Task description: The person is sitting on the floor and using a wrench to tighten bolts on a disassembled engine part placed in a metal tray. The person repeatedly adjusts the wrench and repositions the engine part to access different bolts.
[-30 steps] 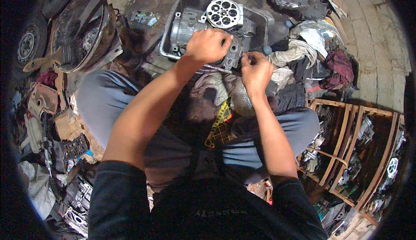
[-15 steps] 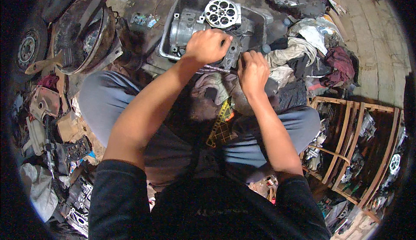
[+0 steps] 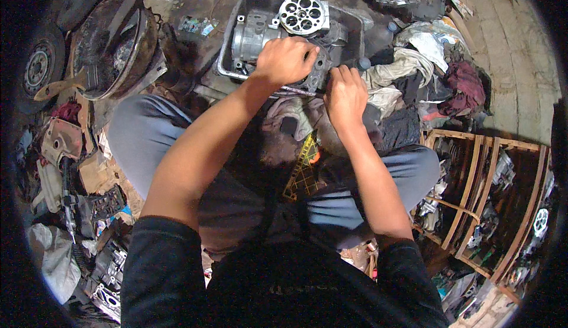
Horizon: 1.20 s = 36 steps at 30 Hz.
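A dark rectangular tub [image 3: 360, 35] stands in front of me, holding grey metal machine parts. Among them are a ribbed cylindrical casting [image 3: 251, 39] and a pale round plate with several large holes [image 3: 303, 14]. At the tub's near edge lies a metal block with holes [image 3: 321, 68]. My left hand [image 3: 286, 62] is closed over that block, its fingertips hidden beneath. To the right of the block, my right hand [image 3: 347, 98] is closed, fingers curled and pressed together. Whatever those fingers hold is hidden from view.
Crumpled rags [image 3: 408, 68] lie right of the tub, and wooden crates [image 3: 482, 180] of metal parts stand at lower right. On the left are a round rusty pan [image 3: 142, 38], a brush [image 3: 65, 85] and a wheel [image 3: 40, 65]. Greasy parts surround my crossed legs.
My right hand has shifted very slightly at the block's right side. The left hand stays over the block, and the tub's parts look almost unmoved.
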Motion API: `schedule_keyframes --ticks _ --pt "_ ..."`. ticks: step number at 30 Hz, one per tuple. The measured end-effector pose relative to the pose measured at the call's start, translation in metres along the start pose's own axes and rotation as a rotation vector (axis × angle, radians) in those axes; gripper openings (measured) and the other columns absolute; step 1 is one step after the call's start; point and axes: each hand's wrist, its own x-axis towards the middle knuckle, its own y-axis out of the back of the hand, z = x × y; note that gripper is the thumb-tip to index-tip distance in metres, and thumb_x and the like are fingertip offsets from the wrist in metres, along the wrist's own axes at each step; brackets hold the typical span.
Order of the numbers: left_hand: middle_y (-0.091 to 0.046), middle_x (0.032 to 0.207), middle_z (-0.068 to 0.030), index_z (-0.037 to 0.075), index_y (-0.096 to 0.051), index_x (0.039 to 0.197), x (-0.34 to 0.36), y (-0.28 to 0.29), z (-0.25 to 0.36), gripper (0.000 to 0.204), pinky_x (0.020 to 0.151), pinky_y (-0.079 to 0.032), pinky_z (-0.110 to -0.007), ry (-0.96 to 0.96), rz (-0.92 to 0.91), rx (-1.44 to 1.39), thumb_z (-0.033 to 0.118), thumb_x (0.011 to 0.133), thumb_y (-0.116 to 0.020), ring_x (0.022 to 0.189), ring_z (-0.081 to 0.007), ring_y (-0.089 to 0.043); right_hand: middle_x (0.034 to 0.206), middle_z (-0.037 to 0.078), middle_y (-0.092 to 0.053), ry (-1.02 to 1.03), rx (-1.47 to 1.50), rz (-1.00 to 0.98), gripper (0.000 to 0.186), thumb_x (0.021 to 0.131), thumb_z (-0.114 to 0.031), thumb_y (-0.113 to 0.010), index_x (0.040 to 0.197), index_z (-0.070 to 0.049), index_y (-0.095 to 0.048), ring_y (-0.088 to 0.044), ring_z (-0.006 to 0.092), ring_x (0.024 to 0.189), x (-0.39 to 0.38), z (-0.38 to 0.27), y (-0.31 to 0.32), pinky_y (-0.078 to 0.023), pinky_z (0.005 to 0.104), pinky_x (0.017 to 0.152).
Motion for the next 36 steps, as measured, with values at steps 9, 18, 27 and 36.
schedule_keyframes --ticks 9,18,27,36 --pt "-0.077 0.100 -0.0120 0.012 -0.080 0.102 0.000 -0.008 -0.002 0.035 0.080 -0.060 -0.051 -0.069 -0.013 0.066 0.038 0.102 -0.056 0.086 -0.0380 -0.074 0.090 0.016 -0.071 -0.172 0.101 -0.051 0.014 0.075 -0.005 -0.072 0.088 -0.003 -0.069 -0.069 0.0367 0.090 0.001 -0.002 -0.005 -0.054 0.0485 0.079" --pt "-0.077 0.095 -0.0117 0.010 -0.080 0.094 -0.001 -0.008 -0.002 0.035 0.076 -0.060 -0.050 -0.057 0.078 0.045 0.036 0.099 -0.058 0.080 -0.0378 -0.074 0.088 0.024 -0.075 -0.546 0.704 -0.100 0.021 0.087 -0.013 -0.073 0.105 -0.002 -0.079 -0.074 0.0384 0.083 -0.001 0.030 -0.006 -0.055 0.0436 0.082" --pt "-0.077 0.095 -0.0108 0.010 -0.080 0.094 -0.002 -0.008 -0.004 0.035 0.078 -0.059 -0.051 -0.038 0.080 0.028 0.037 0.100 -0.057 0.080 -0.0378 -0.074 0.092 0.026 -0.074 -0.555 0.668 -0.020 0.012 0.095 -0.008 -0.067 0.098 0.002 -0.073 -0.074 0.0414 0.089 -0.016 0.015 0.016 -0.056 0.0454 0.078" --pt "-0.077 0.098 -0.0088 0.013 -0.080 0.099 -0.002 -0.003 0.001 0.032 0.077 -0.059 -0.049 -0.045 0.062 0.028 0.036 0.099 -0.058 0.082 -0.0366 -0.074 0.083 0.025 -0.069 -0.313 0.380 0.063 0.012 0.092 -0.009 -0.067 0.089 0.002 -0.069 -0.068 0.0450 0.081 -0.010 0.012 0.009 -0.054 0.0522 0.074"
